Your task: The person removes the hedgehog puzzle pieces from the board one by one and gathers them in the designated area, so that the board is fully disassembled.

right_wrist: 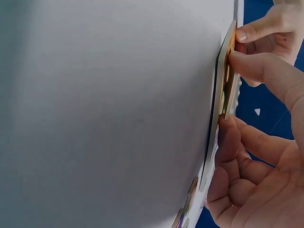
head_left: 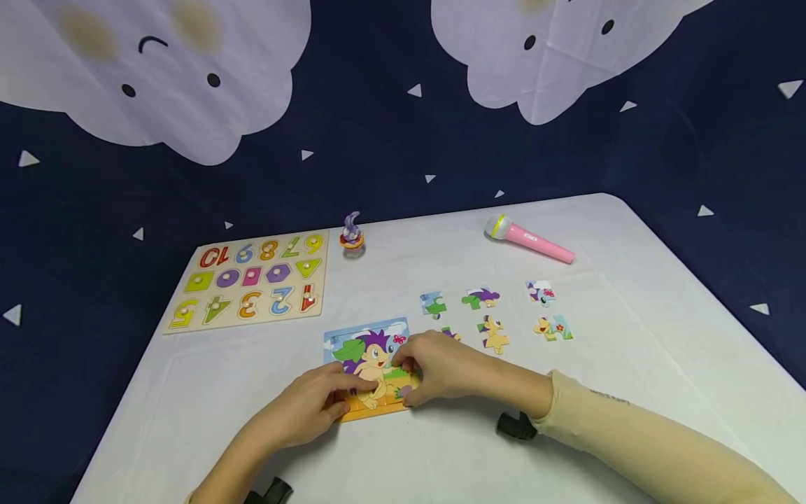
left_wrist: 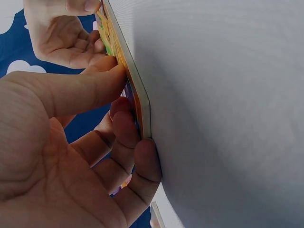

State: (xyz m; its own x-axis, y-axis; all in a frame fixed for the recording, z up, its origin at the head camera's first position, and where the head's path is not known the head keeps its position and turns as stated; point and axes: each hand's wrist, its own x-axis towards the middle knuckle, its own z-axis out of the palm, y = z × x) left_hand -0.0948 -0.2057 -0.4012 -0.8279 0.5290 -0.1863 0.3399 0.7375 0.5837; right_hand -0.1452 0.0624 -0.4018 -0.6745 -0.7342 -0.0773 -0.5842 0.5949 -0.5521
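Observation:
A hedgehog picture puzzle board (head_left: 371, 416) lies on the white table between both hands. My left hand (head_left: 302, 406) holds the board at its near left side, thumb and index finger on the picture, other fingers against the edge. My right hand (head_left: 443, 367) is at the board's right side. Its thumb and fingers pinch a puzzle piece (right_wrist: 230, 92), which in the right wrist view sits slightly tilted above the board. The fingers cover part of this piece in the head view. Loose puzzle pieces (head_left: 495, 334) lie beyond the right hand, one partly hidden behind it.
A wooden number and shape board (head_left: 245, 324) lies at the back left. Near it stands a small purple and orange toy (head_left: 352, 236). A pink toy microphone (head_left: 535, 241) lies at the back right. Behind the table hangs a dark blue cloth with clouds.

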